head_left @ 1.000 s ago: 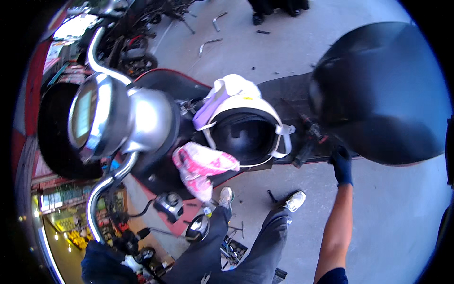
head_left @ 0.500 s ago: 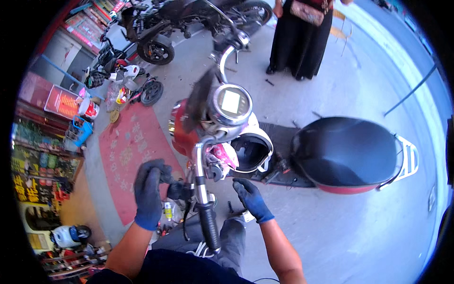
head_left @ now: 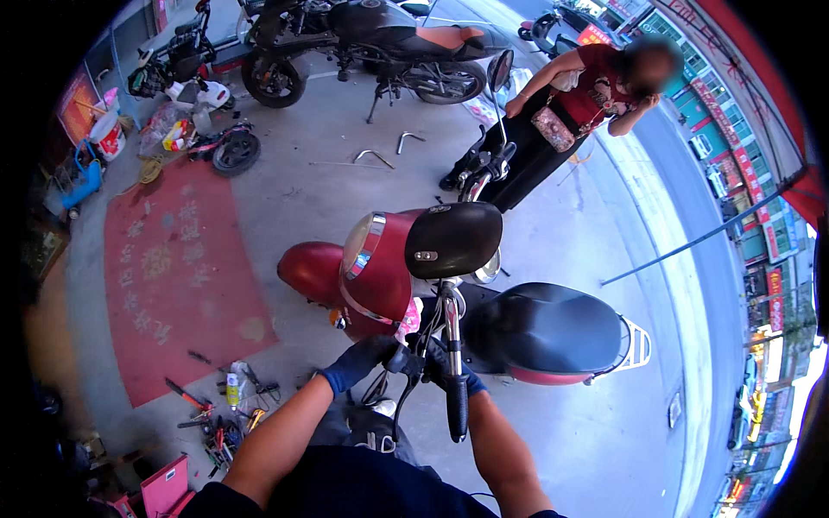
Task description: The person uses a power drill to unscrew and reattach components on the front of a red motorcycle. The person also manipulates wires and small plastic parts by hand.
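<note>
The chrome handlebar point(head_left: 452, 324) of a red scooter point(head_left: 387, 272) ran down the view toward six o'clock, with a black rubber handle point(head_left: 457, 410) at its low end, a black control block point(head_left: 403, 361) at eight o'clock from the tube and a thin lever point(head_left: 396, 423) at seven. The left hand point(head_left: 356, 364), in a dark blue glove, came in from eight o'clock, its fingertips touching or just beside the block; whether that grip was pinching it or spread could not be told. The right hand point(head_left: 439, 367), gloved alike, came from four o'clock and sat mostly hidden behind the bar, so its grip could not be judged either. Having a hand on each side probably let one steady the fittings while the other handled them, and the gloves likely kept off grime. A black cover point(head_left: 454, 240) stood at twelve o'clock, a pink cloth point(head_left: 408, 319) showed at ten, and the black seat point(head_left: 557, 324) lay at three with a white rack point(head_left: 637, 344) beyond. Farther off, a red mat point(head_left: 177, 285) spread at nine; loose tools point(head_left: 226, 432) lay at eight, presumably dropped there to be near. At eleven a black motorcycle point(head_left: 363, 34) rested, apparently propped by its stand point(head_left: 375, 104), and at one a person stood with a patterned pouch point(head_left: 553, 129) at the waist, perhaps strapped to free both arms
</note>
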`<move>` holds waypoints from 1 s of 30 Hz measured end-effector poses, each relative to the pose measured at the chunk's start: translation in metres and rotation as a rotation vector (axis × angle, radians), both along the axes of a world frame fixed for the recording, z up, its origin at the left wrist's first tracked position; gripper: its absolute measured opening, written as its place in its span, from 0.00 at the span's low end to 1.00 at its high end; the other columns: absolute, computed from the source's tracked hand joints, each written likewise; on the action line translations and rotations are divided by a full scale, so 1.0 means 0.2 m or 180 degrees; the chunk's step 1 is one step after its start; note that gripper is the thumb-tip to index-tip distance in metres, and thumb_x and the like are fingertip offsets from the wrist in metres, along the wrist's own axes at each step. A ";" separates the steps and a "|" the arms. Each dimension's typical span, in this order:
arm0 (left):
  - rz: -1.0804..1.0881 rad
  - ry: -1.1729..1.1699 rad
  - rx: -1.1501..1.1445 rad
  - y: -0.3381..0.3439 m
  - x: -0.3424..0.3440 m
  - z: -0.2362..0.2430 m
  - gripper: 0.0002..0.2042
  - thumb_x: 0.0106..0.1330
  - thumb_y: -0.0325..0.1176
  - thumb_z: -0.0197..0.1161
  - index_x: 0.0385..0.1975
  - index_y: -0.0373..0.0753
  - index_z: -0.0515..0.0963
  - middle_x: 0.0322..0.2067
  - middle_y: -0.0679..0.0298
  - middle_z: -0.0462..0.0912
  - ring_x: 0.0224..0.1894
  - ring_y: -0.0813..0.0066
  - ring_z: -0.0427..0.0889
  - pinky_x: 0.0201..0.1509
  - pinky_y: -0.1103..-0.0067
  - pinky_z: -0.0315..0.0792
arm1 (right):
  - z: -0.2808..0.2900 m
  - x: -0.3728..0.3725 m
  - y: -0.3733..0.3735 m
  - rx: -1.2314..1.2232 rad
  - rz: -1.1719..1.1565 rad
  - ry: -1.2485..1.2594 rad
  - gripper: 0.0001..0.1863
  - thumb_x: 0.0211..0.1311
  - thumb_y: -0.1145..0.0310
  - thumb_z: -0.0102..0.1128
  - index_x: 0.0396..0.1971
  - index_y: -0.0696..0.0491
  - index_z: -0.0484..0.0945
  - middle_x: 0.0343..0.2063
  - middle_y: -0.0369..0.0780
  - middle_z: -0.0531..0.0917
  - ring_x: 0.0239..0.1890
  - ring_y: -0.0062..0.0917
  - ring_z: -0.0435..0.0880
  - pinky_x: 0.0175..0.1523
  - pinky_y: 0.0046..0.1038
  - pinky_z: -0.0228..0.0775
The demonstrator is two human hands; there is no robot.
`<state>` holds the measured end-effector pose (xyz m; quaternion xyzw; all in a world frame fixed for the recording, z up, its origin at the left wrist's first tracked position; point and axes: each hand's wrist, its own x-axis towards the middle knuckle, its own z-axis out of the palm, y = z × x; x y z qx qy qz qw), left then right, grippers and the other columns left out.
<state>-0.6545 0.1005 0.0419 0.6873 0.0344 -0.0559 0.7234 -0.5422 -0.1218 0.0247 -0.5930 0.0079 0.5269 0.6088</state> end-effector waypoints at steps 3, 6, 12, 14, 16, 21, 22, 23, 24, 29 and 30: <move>0.0568 0.2388 -0.1796 0.01 -0.14 -0.07 0.25 0.70 0.55 0.45 0.35 0.37 0.78 0.25 0.63 0.81 0.27 0.74 0.78 0.35 0.79 0.73 | 0.18 -0.09 0.21 -0.0104 0.0191 -0.0512 0.16 0.59 0.57 0.57 0.42 0.51 0.76 0.22 0.32 0.74 0.22 0.17 0.70 0.23 0.21 0.65; -0.0625 0.2196 -0.3751 -0.06 -0.15 -0.10 0.30 0.69 0.61 0.40 0.58 0.42 0.68 0.45 0.63 0.77 0.45 0.72 0.77 0.49 0.73 0.73 | 0.21 -0.12 0.22 0.0322 0.0644 -0.1933 0.13 0.59 0.62 0.56 0.41 0.52 0.76 0.26 0.33 0.75 0.23 0.18 0.71 0.24 0.20 0.63; -0.0204 0.1340 -0.4613 -0.11 -0.09 0.38 0.38 0.61 0.68 0.43 0.65 0.46 0.60 0.59 0.57 0.69 0.56 0.55 0.73 0.56 0.58 0.69 | 0.55 0.04 -0.10 -0.0018 0.1011 -0.2930 0.10 0.54 0.73 0.58 0.37 0.58 0.78 0.28 0.35 0.79 0.24 0.18 0.75 0.25 0.20 0.67; -0.0242 0.1171 -0.4483 -0.13 -0.09 0.43 0.39 0.59 0.70 0.44 0.65 0.51 0.59 0.57 0.58 0.71 0.57 0.53 0.71 0.56 0.60 0.70 | 0.69 0.15 -0.18 0.0101 0.0581 -0.1152 0.11 0.55 0.73 0.56 0.39 0.58 0.78 0.27 0.36 0.79 0.24 0.17 0.75 0.25 0.19 0.68; 0.0069 0.0702 -0.4305 -0.11 -0.11 0.34 0.34 0.62 0.64 0.50 0.65 0.52 0.59 0.48 0.62 0.74 0.43 0.65 0.78 0.36 0.73 0.74 | 0.86 0.16 -0.08 0.0034 0.1002 -0.1270 0.19 0.68 0.57 0.43 0.40 0.58 0.77 0.21 0.35 0.76 0.20 0.18 0.74 0.24 0.20 0.67; 0.0336 0.0627 -0.2295 -0.05 -0.05 0.61 0.30 0.64 0.43 0.61 0.65 0.50 0.58 0.33 0.69 0.73 0.29 0.79 0.77 0.22 0.85 0.68 | 0.86 0.17 -0.02 -0.0447 0.0854 -0.0827 0.34 0.67 0.35 0.29 0.33 0.49 0.76 0.15 0.34 0.72 0.14 0.17 0.70 0.19 0.18 0.63; 0.0363 0.0717 -0.1680 -0.02 -0.04 0.64 0.27 0.64 0.35 0.61 0.63 0.46 0.62 0.37 0.67 0.75 0.32 0.78 0.76 0.26 0.82 0.72 | 0.88 0.19 0.00 -0.0516 0.1054 -0.0915 0.34 0.66 0.34 0.30 0.34 0.50 0.76 0.17 0.35 0.74 0.15 0.17 0.71 0.20 0.18 0.63; 0.0415 0.0678 -0.1874 0.00 -0.03 0.56 0.25 0.63 0.34 0.60 0.61 0.45 0.64 0.38 0.66 0.75 0.34 0.77 0.77 0.29 0.81 0.73 | 0.91 0.20 0.03 -0.0571 0.1298 -0.0996 0.35 0.66 0.34 0.31 0.36 0.50 0.76 0.19 0.35 0.76 0.16 0.17 0.72 0.21 0.17 0.64; 0.0481 0.0641 -0.2086 0.04 -0.02 0.37 0.24 0.63 0.32 0.60 0.60 0.43 0.65 0.39 0.65 0.75 0.35 0.76 0.77 0.33 0.79 0.75 | 0.92 0.19 0.07 -0.0635 0.1556 -0.1067 0.35 0.65 0.33 0.31 0.37 0.51 0.76 0.21 0.36 0.78 0.17 0.17 0.74 0.22 0.17 0.64; 0.0235 -0.0215 0.1146 -0.14 0.02 0.76 0.32 0.49 0.33 0.74 0.55 0.40 0.69 0.48 0.60 0.77 0.50 0.69 0.76 0.57 0.72 0.70 | 0.58 0.23 0.07 -0.0206 0.1202 -0.0836 0.40 0.58 0.27 0.38 0.42 0.53 0.77 0.23 0.35 0.77 0.18 0.17 0.71 0.16 0.18 0.61; 0.0226 -0.0179 0.1250 -0.18 0.02 0.71 0.34 0.49 0.35 0.74 0.58 0.39 0.67 0.49 0.58 0.77 0.50 0.67 0.76 0.57 0.71 0.69 | 0.54 0.23 0.07 -0.0129 0.0912 -0.0834 0.39 0.59 0.29 0.39 0.43 0.53 0.77 0.25 0.35 0.77 0.19 0.17 0.72 0.16 0.18 0.62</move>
